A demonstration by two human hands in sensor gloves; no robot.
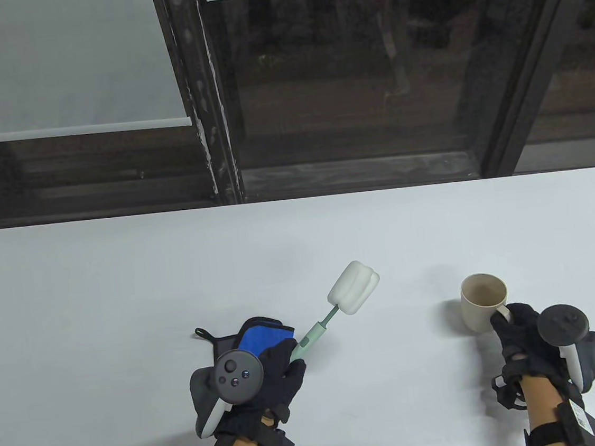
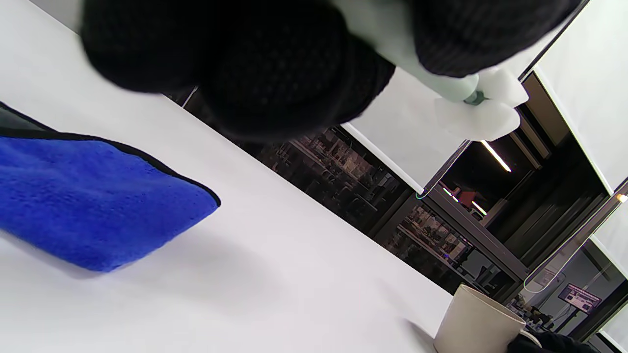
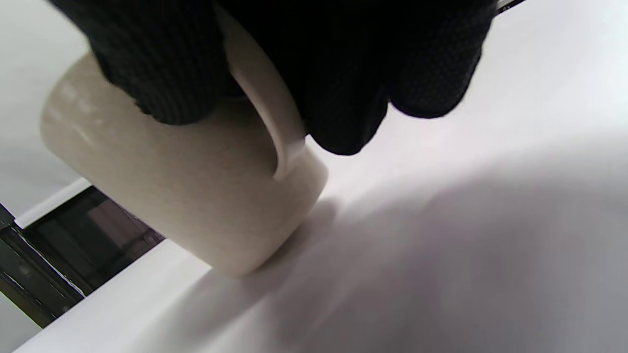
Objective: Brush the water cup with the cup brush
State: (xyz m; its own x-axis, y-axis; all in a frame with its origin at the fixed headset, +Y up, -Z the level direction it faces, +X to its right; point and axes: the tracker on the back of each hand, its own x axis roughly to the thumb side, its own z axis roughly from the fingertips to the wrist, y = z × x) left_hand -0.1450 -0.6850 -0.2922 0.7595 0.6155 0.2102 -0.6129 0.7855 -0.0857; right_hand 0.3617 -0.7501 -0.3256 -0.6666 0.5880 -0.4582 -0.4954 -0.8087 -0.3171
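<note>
A beige cup (image 1: 483, 302) stands upright on the white table (image 1: 123, 284) at the right. My right hand (image 1: 522, 335) grips its handle (image 3: 267, 117); the cup's base rests on the table in the right wrist view (image 3: 186, 196). My left hand (image 1: 278, 366) grips the pale green handle of the cup brush (image 1: 314, 334). Its white sponge head (image 1: 353, 286) points up and to the right, well left of the cup and apart from it. The sponge head also shows in the left wrist view (image 2: 483, 110), with the cup (image 2: 476, 323) at the lower right.
A blue cloth with black trim (image 1: 259, 336) lies on the table under and behind my left hand; it also shows in the left wrist view (image 2: 93, 206). The table's far edge runs below dark windows (image 1: 347, 85).
</note>
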